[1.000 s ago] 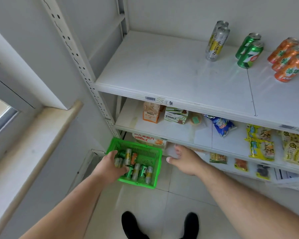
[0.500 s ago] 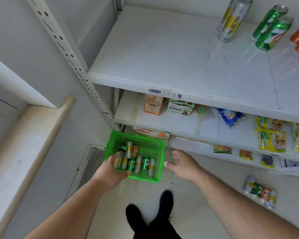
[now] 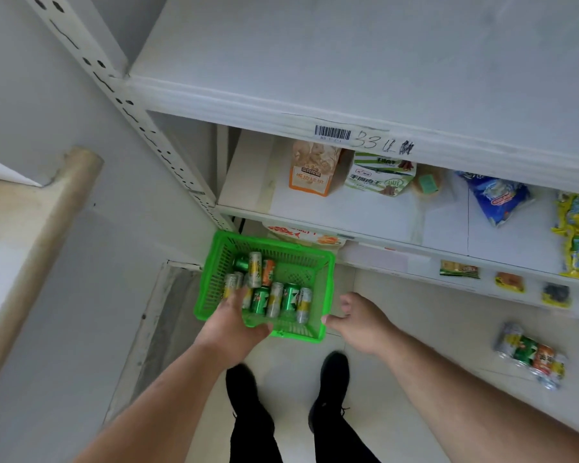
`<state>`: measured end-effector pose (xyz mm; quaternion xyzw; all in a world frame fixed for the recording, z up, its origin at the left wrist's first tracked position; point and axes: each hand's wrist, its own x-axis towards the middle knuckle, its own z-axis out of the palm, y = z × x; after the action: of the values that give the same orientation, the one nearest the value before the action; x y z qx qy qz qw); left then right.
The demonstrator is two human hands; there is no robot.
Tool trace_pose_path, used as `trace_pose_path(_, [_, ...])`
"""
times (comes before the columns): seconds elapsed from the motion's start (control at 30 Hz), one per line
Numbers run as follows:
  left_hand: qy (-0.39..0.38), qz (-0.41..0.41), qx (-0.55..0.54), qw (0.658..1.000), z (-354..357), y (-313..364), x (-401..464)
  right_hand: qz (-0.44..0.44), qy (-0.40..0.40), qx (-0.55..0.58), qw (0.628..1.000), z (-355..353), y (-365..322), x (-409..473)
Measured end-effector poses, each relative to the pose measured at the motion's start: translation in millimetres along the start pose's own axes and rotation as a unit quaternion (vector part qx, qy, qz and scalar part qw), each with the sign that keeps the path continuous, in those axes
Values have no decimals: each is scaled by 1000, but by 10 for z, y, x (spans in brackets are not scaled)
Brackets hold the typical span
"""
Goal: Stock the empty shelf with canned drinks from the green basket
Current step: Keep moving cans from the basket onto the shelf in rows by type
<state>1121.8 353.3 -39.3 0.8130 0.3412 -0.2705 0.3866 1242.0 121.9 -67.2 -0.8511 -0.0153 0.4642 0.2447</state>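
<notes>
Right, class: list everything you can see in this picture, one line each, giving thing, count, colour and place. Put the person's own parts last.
basket: one, green, on the floor by the shelving.
cans in the basket: about nine, silver-yellow, green and one orange, lying down.
top shelf: one, white, its visible part bare.
snack packets: several, orange, green-white, blue, yellow, on the lower shelves.
barcode label: one, white, on the top shelf's front edge.
cans on the floor: a small cluster, mixed colours, at right.
shoes: two, black, on the floor.
left hand: reaching into the basket, over the cans.
right hand: open, beside the basket.
</notes>
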Motion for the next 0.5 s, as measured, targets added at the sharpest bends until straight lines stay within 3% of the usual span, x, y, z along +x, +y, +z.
trace_pose_path(0.5, [-51,24,-59,997,269,-784,738,78,23,85,993,1013,24,625])
